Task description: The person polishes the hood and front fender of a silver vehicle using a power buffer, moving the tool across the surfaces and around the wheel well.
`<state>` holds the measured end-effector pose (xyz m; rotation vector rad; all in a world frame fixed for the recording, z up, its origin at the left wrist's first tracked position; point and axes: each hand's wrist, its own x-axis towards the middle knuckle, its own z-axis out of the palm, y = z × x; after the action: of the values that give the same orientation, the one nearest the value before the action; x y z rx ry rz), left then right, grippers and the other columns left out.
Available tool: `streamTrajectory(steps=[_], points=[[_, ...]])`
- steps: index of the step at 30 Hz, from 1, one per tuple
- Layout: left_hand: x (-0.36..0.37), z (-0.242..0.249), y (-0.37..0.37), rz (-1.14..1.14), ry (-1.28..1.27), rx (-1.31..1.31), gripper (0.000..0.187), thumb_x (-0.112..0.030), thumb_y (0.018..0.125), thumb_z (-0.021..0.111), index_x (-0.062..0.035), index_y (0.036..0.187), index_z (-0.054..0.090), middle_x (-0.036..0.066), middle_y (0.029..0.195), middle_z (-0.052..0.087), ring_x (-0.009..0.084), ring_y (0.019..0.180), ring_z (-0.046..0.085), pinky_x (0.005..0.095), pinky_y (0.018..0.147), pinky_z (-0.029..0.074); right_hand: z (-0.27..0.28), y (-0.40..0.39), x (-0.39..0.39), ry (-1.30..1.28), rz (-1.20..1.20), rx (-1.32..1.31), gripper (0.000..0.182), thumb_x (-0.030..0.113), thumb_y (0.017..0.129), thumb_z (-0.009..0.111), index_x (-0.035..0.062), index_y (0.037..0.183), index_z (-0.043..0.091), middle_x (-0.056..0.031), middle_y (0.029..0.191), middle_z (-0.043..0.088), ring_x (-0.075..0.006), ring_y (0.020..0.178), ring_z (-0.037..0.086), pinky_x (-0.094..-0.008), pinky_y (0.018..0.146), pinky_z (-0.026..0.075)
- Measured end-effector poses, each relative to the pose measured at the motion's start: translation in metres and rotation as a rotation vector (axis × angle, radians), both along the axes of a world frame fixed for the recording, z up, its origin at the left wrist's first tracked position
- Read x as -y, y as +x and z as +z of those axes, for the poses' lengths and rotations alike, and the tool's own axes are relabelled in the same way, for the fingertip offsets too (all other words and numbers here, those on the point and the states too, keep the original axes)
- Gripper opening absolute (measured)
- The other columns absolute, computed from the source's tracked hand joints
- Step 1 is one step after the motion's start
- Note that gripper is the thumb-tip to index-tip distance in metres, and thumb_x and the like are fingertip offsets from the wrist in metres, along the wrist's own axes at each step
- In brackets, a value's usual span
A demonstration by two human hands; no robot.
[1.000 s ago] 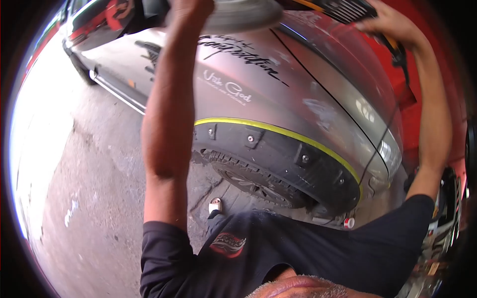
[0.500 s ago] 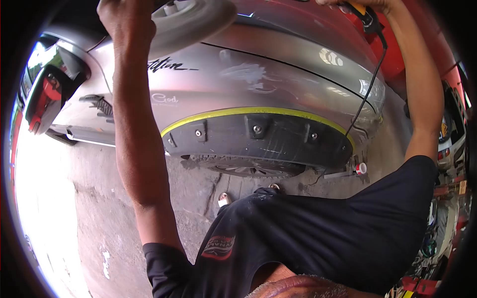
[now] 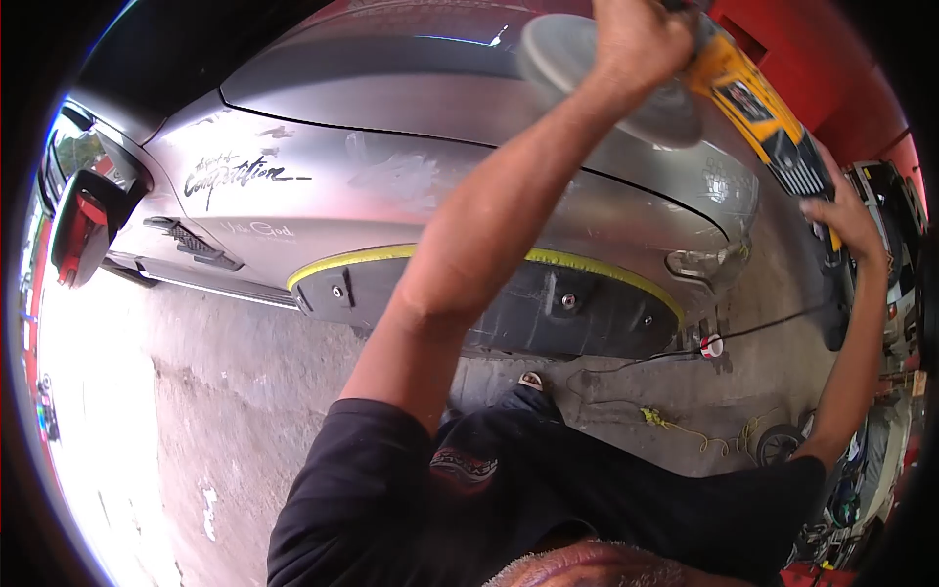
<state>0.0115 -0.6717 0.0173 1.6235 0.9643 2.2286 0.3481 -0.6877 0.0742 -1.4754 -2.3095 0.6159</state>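
A yellow and black polisher (image 3: 751,103) with a round pale pad (image 3: 556,61) is in both of my hands at the upper right of the head view. My left hand (image 3: 641,41) is closed at its front end, close by the pad. Around the dark rear handle, my right hand (image 3: 849,210) is wrapped, with the thumb showing. The pad looks blurred and overlaps the silver car's front panel (image 3: 372,93). Whitish smears (image 3: 396,178) mark the panel lower down, beside black lettering (image 3: 245,176).
A black wheel-arch flare (image 3: 606,313) edged with yellow-green tape sticks out towards me. The side mirror (image 3: 93,220) juts out at left. A dark cord (image 3: 773,323) runs over the floor near a red and white can (image 3: 712,345). Yellow cord (image 3: 699,435) lies by a small wheel (image 3: 780,442).
The polisher has swung from the upper left to the upper right, with my left arm crossing over the flare. My right hand has come lower. The view has shifted too.
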Motion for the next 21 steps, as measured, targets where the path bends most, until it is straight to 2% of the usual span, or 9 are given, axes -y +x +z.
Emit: streamTrajectory(steps=[2,3,6,8,13,16,17,20,21], points=[[-0.032,-0.008,0.033,-0.037,0.042,-0.036,0.024,-0.016,0.087,0.072,0.0029,0.097,0.063,0.027,0.085,0.069,0.0390,0.083,0.071,0.0444,0.073,0.052,-0.009,0.023,0.010,-0.014,-0.087,-0.021,0.101,0.027,0.070,0.080,0.0090,0.157,0.032,-0.0009,0.127,0.058,-0.0058,0.086,0.053,-0.0202,0.071,0.045],[-0.041,-0.009,0.048,-0.055,0.037,-0.010,0.023,-0.013,0.084,0.072,0.0040,0.096,0.065,0.026,0.084,0.070,0.0379,0.083,0.072,0.0435,0.074,0.054,-0.012,0.029,0.015,-0.017,-0.123,-0.015,0.101,0.027,0.071,0.080,0.0082,0.157,0.032,-0.0023,0.132,0.058,-0.0078,0.096,0.057,-0.0219,0.078,0.047],[-0.059,-0.009,0.074,-0.146,-0.005,0.056,0.021,-0.007,0.077,0.073,0.0057,0.093,0.068,0.024,0.082,0.071,0.0358,0.083,0.073,0.0416,0.076,0.058,-0.024,0.062,0.009,0.061,-0.142,-0.072,0.101,0.027,0.071,0.079,0.0072,0.158,0.031,-0.0046,0.140,0.055,-0.0114,0.113,0.056,-0.0243,0.089,0.048],[-0.062,-0.008,0.080,-0.244,-0.072,0.081,0.022,-0.008,0.076,0.075,0.0049,0.092,0.068,0.023,0.082,0.071,0.0358,0.083,0.073,0.0415,0.076,0.058,-0.020,0.064,0.009,0.040,-0.176,-0.027,0.103,0.025,0.069,0.080,0.0065,0.158,0.031,-0.0077,0.149,0.050,-0.0154,0.133,0.048,-0.0278,0.106,0.040],[-0.042,-0.010,0.052,-0.195,-0.017,0.113,0.025,-0.009,0.075,0.076,0.0037,0.095,0.069,0.023,0.085,0.072,0.0369,0.086,0.073,0.0418,0.078,0.058,-0.011,0.049,0.008,0.061,-0.112,-0.045,0.102,0.024,0.068,0.080,0.0042,0.157,0.032,-0.0098,0.151,0.047,-0.0181,0.141,0.042,-0.0303,0.118,0.028],[0.000,-0.008,0.006,-0.159,0.013,0.068,0.022,-0.012,0.083,0.072,0.0033,0.098,0.066,0.025,0.086,0.070,0.0379,0.084,0.072,0.0430,0.075,0.054,-0.002,0.015,0.023,0.116,0.030,-0.085,0.102,0.024,0.069,0.080,0.0019,0.156,0.032,-0.0109,0.151,0.047,-0.0189,0.140,0.043,-0.0304,0.117,0.029],[0.016,-0.007,-0.008,-0.155,0.030,0.049,0.021,-0.014,0.087,0.070,0.0031,0.099,0.064,0.026,0.086,0.070,0.0382,0.083,0.071,0.0433,0.074,0.053,0.004,0.009,0.025,0.155,0.050,0.005,0.102,0.025,0.069,0.081,0.0011,0.156,0.032,-0.0115,0.150,0.047,-0.0194,0.139,0.044,-0.0305,0.117,0.029],[0.045,-0.001,-0.071,0.006,0.163,0.087,0.021,-0.011,0.086,0.069,0.0032,0.102,0.065,0.024,0.084,0.070,0.0350,0.082,0.072,0.0411,0.074,0.053,0.020,-0.072,0.023,0.057,0.119,-0.018,0.107,0.033,0.069,0.082,0.0003,0.156,0.030,-0.0103,0.152,0.044,-0.0181,0.142,0.039,-0.0300,0.118,0.026],[0.048,-0.001,-0.089,0.046,0.185,0.089,0.022,-0.011,0.086,0.069,0.0033,0.103,0.066,0.023,0.083,0.070,0.0336,0.082,0.072,0.0401,0.074,0.053,0.018,-0.096,0.030,0.147,0.120,-0.050,0.107,0.034,0.070,0.082,0.0005,0.157,0.029,-0.0068,0.137,0.055,-0.0145,0.120,0.055,-0.0262,0.102,0.042]])
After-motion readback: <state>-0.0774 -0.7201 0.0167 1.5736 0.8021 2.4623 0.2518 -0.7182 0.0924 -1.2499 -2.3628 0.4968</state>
